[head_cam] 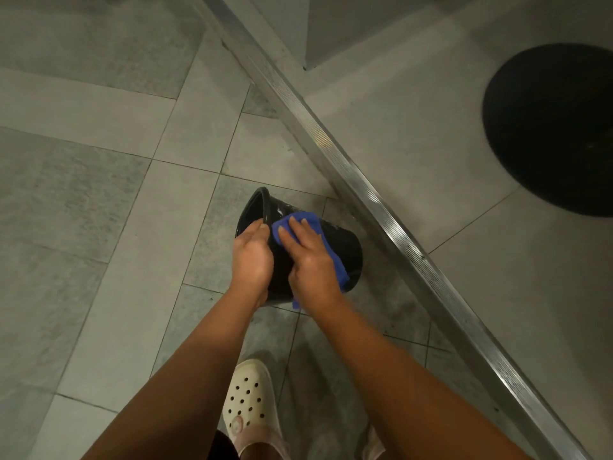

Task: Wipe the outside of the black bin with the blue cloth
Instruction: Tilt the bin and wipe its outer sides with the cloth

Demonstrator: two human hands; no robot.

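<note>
While left hand [250, 257] grips black bin [348, 249] by its rim, right hand [310, 260], fingers straight, presses blue cloth [336, 264] on it

The place looked like a tiled indoor wash area or bathroom entrance. Grey stone-look floor tiles [83, 194] lay left of a ribbed metal threshold strip [365, 190], with smoother pale flooring [414, 134] and a round black mat-like shape [557, 127] right of it. A cream perforated clog [247, 400] stood left of it.
</note>
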